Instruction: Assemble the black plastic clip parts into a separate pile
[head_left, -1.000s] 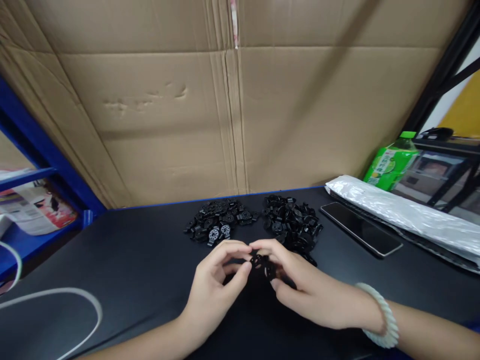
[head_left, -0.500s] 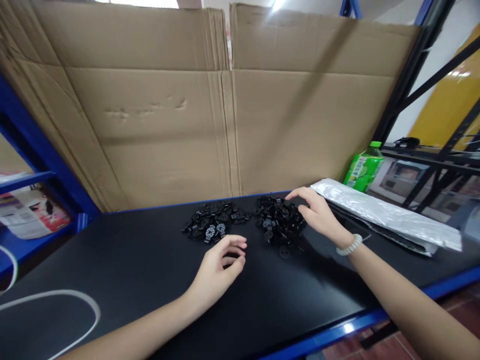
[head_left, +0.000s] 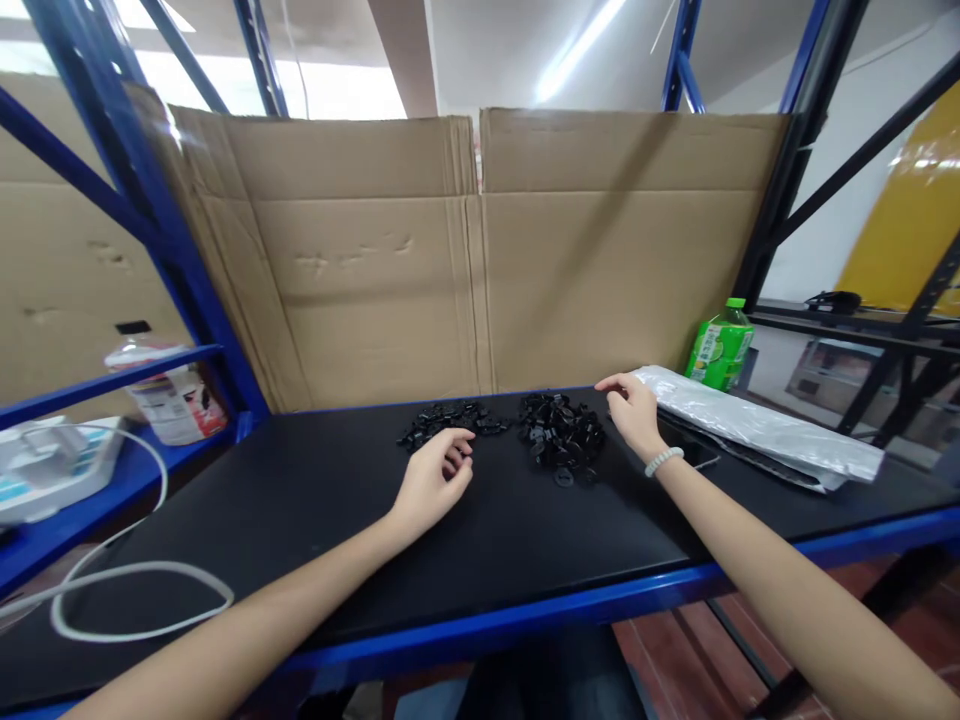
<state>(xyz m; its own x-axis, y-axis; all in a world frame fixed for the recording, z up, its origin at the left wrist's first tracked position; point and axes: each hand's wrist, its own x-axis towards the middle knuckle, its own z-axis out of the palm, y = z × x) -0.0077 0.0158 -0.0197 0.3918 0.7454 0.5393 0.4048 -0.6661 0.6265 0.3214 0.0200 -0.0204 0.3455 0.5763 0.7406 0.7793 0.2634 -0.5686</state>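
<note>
My left hand hovers over the near side of a flat pile of small black plastic parts. Its fingers are loosely curled, with a gap to the thumb, and nothing shows in it. My right hand, with a pale beaded bracelet at the wrist, is just right of a second, taller heap of black parts. Those fingers are bent and apart from the thumb, holding nothing visible. Part of the left pile is hidden behind my left hand.
A silvery plastic package lies on the black tabletop at right, before a green bottle. Cardboard walls the back. A white cable loops at left near a power strip and another bottle.
The head view has tilted up and widened, showing more shelf and ceiling. My right hand has moved from above the right heap's edge to beside it. My left hand remains by the left pile.
</note>
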